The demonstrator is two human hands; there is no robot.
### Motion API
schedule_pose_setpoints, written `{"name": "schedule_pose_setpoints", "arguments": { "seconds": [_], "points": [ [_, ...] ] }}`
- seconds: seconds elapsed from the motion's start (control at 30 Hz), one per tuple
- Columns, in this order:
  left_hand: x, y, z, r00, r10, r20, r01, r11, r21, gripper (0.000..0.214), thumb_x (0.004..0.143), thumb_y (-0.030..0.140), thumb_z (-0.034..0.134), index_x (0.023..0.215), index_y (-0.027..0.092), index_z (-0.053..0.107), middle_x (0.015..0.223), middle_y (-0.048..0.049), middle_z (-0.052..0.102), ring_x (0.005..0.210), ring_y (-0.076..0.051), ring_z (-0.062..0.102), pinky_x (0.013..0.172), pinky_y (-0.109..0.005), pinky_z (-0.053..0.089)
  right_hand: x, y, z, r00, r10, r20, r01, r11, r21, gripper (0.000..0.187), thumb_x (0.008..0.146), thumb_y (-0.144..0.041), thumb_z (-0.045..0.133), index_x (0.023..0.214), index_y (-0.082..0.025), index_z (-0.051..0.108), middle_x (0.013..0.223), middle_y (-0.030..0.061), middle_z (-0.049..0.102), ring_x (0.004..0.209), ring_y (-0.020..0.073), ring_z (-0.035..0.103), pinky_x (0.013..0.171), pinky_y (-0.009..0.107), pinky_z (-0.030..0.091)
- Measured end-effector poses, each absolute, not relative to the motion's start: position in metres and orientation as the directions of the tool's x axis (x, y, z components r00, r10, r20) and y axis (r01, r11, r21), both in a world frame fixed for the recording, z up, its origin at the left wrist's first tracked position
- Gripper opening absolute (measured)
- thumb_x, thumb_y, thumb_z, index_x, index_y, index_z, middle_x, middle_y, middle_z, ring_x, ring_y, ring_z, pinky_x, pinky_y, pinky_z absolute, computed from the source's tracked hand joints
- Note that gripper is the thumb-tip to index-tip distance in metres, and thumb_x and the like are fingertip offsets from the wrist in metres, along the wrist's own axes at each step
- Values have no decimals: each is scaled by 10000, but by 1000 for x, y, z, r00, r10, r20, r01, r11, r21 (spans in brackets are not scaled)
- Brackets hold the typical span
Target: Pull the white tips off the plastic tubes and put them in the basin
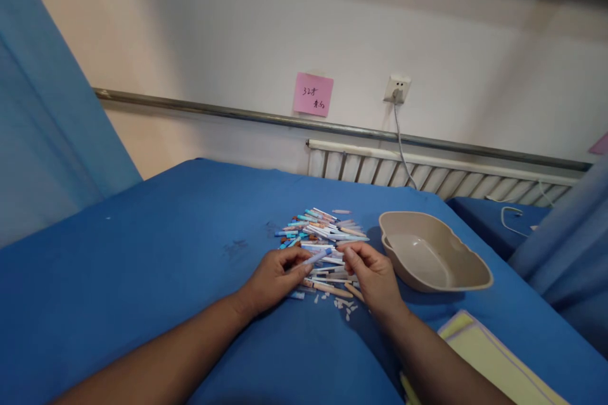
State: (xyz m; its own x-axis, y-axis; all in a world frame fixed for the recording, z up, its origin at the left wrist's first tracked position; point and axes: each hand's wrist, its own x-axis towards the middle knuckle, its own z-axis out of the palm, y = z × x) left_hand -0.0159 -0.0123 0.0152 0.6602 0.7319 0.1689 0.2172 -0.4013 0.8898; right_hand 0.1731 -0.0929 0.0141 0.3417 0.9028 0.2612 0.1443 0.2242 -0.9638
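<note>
Forearms (190, 345), blue pen (317, 257) pinched in left hand (274, 277), right hand (375, 277) near, its grip unclear

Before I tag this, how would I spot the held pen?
On the blue table, find the pen pile left of the beige basin. Over it, the left hand pinches a pale, blue-tipped pen. Unlike its loose neighbours, it's held.

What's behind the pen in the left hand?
A loose pile of pens on the blue table. The left hand and right hand hide part of it.
</note>
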Motion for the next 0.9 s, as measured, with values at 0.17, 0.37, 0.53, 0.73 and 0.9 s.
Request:
{"name": "schedule_pose_setpoints", "arguments": {
  "seconds": [0.17,0.37,0.53,0.73,0.9],
  "points": [
    [-16,-16,22,697,694,182,234,-460,857,235,809,329,547,919,174,685,726,0,621,676,-142,543,623,-213,406,169,-92,12,318,912,258,79,246,-966,225,776,-393,592,801,-169,607,591,-33,503,548,106,451,524,218,373],
    [-16,-18,26,704,680,203,248,-503,828,220,807,316,544,888,168,685,730,-2,626,676,-143,535,632,-212,396,169,-91,10,334,907,255,49,253,-966,239,759,-405,614,760,-171,562,597,-42,489,546,97,437,522,211,369],
    [-16,-17,24,700,684,202,263,-511,818,227,816,316,531,912,173,679,736,-3,629,691,-146,544,640,-215,400,169,-90,8,345,905,249,55,245,-968,252,752,-415,620,760,-168,567,606,-40,490,546,95,426,517,208,357],
    [-16,-17,24,709,673,208,266,-530,805,224,816,327,534,893,173,677,743,-6,633,693,-148,547,641,-219,399,170,-90,7,345,900,268,81,256,-963,234,768,-399,605,762,-168,568,611,-33,482,556,97,418,511,207,346],
    [-16,-17,24,710,670,214,264,-536,802,231,823,343,530,896,177,673,740,-3,638,692,-148,551,641,-218,396,172,-89,4,339,897,282,104,262,-960,228,779,-395,593,780,-167,572,627,-22,504,573,106,441,528,211,370]
  ]
}}
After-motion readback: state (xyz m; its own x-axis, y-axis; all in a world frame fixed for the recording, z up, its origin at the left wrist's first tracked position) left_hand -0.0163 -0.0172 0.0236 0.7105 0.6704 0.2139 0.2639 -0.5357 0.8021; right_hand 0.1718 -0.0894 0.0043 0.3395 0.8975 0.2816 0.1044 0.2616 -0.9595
